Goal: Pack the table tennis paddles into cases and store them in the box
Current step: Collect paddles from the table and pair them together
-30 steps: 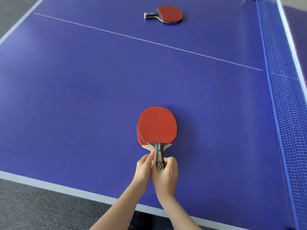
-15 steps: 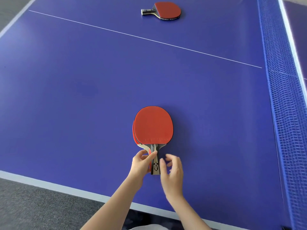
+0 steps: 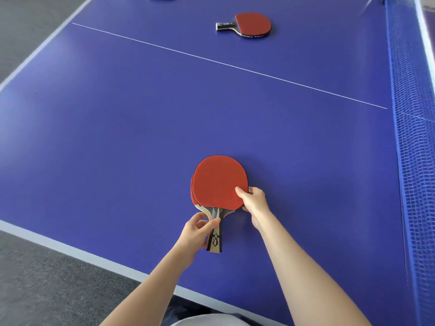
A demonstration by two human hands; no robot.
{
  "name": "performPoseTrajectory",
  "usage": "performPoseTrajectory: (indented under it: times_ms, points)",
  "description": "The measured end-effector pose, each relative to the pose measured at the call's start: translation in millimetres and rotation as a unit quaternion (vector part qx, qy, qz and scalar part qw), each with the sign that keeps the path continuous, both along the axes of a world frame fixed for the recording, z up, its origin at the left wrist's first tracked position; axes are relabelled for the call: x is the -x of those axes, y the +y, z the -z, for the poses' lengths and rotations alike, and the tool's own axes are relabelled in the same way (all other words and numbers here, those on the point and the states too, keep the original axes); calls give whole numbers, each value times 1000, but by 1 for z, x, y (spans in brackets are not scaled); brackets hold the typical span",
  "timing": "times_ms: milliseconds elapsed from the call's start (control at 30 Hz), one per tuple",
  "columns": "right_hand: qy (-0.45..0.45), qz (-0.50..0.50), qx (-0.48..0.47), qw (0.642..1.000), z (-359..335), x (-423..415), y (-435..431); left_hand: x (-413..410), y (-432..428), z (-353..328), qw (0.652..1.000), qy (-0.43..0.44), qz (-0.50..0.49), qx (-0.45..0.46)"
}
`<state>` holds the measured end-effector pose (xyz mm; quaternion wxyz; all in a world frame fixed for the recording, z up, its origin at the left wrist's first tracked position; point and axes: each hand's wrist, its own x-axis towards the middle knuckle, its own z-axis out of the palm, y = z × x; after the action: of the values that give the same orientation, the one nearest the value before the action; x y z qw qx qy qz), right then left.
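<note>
Stacked paddles [image 3: 219,182] gripped by left hand [image 3: 195,236], right hand [image 3: 255,203].

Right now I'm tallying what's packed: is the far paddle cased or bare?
Bare. The far paddle lies flat on the table, red rubber and handle fully exposed, nothing around it.

Red paddles [image 3: 217,180], black-tan handle [image 3: 216,236]; blue table [image 3: 117,137] w/ white lines, blue net [image 3: 414,137].
</note>
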<state>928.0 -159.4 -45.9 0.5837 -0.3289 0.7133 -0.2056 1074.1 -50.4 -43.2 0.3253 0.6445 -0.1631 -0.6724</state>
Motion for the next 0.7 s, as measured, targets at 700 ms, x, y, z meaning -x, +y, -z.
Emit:
performPoseTrajectory:
  times_ms: [700]
  points:
    - [-72, 265, 83, 958, -51, 39, 122, -14, 21, -34, 948, 34, 304, 93]
